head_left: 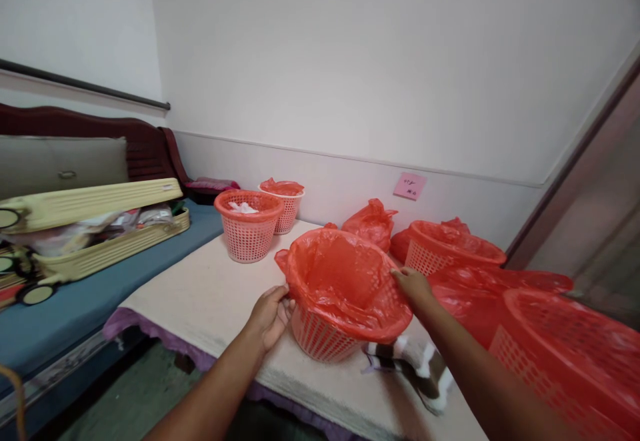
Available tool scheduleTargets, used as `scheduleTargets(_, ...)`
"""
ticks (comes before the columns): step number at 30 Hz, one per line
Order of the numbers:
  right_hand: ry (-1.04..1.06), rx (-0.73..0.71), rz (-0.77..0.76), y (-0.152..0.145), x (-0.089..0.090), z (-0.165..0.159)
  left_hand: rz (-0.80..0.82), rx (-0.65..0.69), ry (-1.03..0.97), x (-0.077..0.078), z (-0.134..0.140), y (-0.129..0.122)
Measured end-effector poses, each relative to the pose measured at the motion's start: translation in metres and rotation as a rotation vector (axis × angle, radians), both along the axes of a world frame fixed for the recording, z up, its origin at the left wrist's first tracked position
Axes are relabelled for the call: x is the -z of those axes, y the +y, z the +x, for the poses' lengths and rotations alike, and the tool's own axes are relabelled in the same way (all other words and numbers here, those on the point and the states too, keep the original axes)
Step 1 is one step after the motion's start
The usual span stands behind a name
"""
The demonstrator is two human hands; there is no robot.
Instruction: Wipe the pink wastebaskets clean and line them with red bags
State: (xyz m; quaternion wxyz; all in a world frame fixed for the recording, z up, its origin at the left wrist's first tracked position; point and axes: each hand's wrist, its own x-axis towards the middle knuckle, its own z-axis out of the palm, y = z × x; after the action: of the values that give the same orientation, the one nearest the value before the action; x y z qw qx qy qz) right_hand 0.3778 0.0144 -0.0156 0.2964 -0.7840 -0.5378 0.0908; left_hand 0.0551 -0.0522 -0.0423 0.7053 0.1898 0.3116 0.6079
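Note:
A red perforated plastic basket (325, 337) stands in front of me on the cloth-covered surface, tipped slightly toward me. Inside it is a thin red plastic bag (345, 274), its edge folded over the rim. At the rim's left side, my left hand (273, 317) pinches with thumb and forefinger, the other fingers curled. My right hand (413, 287) grips the rim on the opposite side, its fingers partly hidden. Whether each hand holds only the bag's edge or the rim too, I cannot tell. Beside the basket, under my right forearm, lies a striped brown-and-white sock (423, 367).
A red basket (250, 231) with white stuff inside and a white lined basket (287, 211) stand at the back left. More red baskets (455, 244) and bags (373, 221) crowd the right. An overstuffed yellow suitcase (115, 247) lies on the blue bed (200, 217).

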Motion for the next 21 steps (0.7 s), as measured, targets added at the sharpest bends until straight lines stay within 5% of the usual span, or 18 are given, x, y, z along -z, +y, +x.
scheduleTargets(10,0.034,0.039,-0.023,0.001,0.006,0.002,-0.025,-0.045,-0.151,0.020,0.018,-0.014)
scheduleTargets(21,0.041,0.036,0.000,0.001,0.012,0.001,0.049,0.150,-0.095,0.011,0.039,-0.049)
